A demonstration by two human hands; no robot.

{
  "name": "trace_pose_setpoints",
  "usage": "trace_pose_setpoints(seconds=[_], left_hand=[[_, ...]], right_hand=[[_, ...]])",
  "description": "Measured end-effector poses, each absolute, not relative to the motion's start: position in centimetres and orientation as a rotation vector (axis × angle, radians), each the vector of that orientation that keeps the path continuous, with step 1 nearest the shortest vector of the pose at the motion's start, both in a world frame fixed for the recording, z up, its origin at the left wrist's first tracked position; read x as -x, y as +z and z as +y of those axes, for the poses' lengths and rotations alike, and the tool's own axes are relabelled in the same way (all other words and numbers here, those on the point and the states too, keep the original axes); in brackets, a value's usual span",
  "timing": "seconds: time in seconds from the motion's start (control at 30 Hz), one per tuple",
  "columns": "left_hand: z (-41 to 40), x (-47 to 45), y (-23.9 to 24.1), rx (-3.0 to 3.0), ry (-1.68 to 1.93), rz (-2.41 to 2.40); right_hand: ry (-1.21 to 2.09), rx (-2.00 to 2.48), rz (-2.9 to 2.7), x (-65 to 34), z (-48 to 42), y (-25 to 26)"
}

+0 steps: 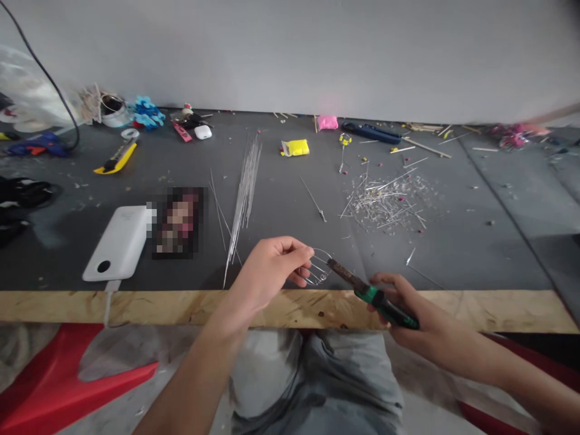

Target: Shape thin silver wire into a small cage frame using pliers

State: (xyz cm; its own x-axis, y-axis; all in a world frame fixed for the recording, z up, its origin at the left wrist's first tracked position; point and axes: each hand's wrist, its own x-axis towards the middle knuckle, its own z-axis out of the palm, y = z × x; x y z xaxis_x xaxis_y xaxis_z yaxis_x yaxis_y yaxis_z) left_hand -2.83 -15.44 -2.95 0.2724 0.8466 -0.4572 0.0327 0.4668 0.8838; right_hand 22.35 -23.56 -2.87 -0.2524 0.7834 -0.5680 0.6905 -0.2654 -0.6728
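Between the thumb and fingers of my left hand (283, 260) is a bent wire piece (321, 277) with curved loops and small coils, held just over the table's front edge. My right hand (401, 302) is wrapped round the green-and-black handles of a pair of pliers (374, 295). The jaws of the pliers reach the right side of the wire piece; whether they grip it I cannot tell. Beyond my hands, a single wire with a twisted end (321, 212) lies on the dark table. A long bundle of straight wires (244, 187) lies to the left.
A heap of cut wire bits (385, 202) spreads at the right. Yellow clay (295, 148) and pink clay (327, 122) lie at the back near a blue tool (371, 132). A white power bank (116, 243), a blurred-out phone (180, 223) and a yellow cutter (116, 158) lie left.
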Motion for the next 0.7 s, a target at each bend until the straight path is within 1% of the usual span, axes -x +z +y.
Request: trace_pose_setpoints(seconds=[0.3,0.5,0.7], left_hand=[[-15.6,2.6,-3.3,-0.93,0.648,1.158],[-15.5,2.3,-3.5,-0.962,0.677,1.146],[-15.4,2.5,-3.5,-0.957,0.661,1.129]], right_hand=[[1.586,1.825,-1.984,-22.5,-22.0,-2.8],[1.399,1.894,-2.105,-23.3,-22.0,-4.2],[1.41,1.884,-2.168,-23.5,-21.8,-4.5]])
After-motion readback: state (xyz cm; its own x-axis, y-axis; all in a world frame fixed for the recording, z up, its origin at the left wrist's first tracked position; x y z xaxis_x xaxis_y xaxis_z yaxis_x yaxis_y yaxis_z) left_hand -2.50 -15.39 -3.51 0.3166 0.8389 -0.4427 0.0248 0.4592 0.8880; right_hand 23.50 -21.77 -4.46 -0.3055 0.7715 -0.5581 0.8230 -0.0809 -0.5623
